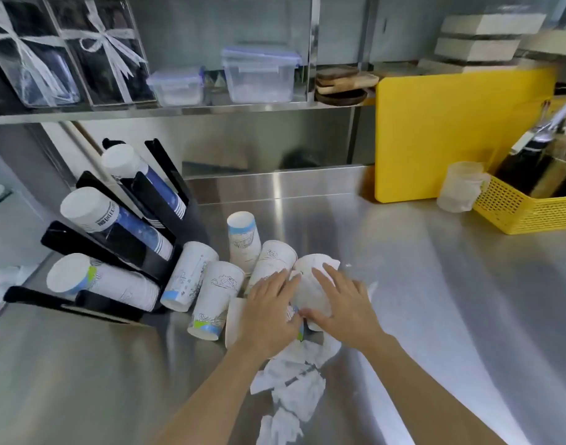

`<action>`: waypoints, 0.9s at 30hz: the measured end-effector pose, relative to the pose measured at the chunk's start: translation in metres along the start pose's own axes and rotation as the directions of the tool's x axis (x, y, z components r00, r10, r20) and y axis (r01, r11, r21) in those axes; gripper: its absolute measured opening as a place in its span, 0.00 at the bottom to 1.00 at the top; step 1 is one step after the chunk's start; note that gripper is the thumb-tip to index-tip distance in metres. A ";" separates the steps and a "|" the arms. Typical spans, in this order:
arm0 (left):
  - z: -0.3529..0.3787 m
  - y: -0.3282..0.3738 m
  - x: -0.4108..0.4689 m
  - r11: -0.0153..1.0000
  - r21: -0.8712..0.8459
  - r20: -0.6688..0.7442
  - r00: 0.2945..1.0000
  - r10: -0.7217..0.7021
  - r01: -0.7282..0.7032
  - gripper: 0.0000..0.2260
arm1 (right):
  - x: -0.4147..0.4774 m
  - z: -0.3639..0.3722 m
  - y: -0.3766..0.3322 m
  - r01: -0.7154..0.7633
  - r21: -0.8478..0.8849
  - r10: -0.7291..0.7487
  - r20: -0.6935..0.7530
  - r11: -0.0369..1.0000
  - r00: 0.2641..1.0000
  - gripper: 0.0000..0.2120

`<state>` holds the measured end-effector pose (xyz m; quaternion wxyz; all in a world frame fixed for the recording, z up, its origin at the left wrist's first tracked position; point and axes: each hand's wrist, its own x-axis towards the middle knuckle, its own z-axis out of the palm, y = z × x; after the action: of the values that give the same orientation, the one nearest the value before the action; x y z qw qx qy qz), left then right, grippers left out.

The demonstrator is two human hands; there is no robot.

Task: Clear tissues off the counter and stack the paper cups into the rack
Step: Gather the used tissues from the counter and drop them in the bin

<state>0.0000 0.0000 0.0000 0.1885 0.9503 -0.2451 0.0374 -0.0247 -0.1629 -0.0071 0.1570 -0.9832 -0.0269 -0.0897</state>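
- Crumpled tissues (294,390) lie on the steel counter (436,300) nearest the camera, between the two forearms.
- The left hand (270,311) lies flat with fingers spread over a lying paper cup (269,268); the right hand (342,303) rests open on a second cup (310,284), with more tissue under it. Neither hand clasps anything.
- More loose cups (211,300) lie crowded just left of the hands, one standing upside down (243,240) behind them.
- The black rack (121,252) at the left holds three slanted stacks of cups.
- Farther right, a yellow basket (516,210) holds bottles and utensils, with a yellow cutting board (452,133) behind it.
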 end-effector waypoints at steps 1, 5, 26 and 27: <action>0.002 0.000 0.001 1.000 0.001 0.012 0.999 0.031 -0.031 0.26 | 0.000 0.001 0.003 -0.011 0.026 0.010 0.047 1.000 0.999 0.36; 0.017 0.002 0.003 0.995 0.033 0.036 0.995 0.089 -0.090 0.25 | 0.000 0.008 0.006 0.061 0.031 -0.062 0.022 0.998 0.998 0.18; 0.000 0.019 0.027 0.875 -0.458 -0.017 0.982 -0.188 0.159 0.13 | 0.030 -0.001 0.028 -0.312 0.644 0.372 0.044 0.699 0.927 0.26; -0.001 0.021 0.028 0.867 -0.471 -0.021 0.980 -0.197 0.164 0.15 | 0.034 0.000 0.029 -0.353 0.615 0.382 0.091 0.705 0.920 0.29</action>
<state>0.0145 -0.0296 0.0127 0.4227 0.8937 -0.1504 -0.0081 0.0110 -0.1893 -0.0097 0.4864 -0.8592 0.1448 -0.0641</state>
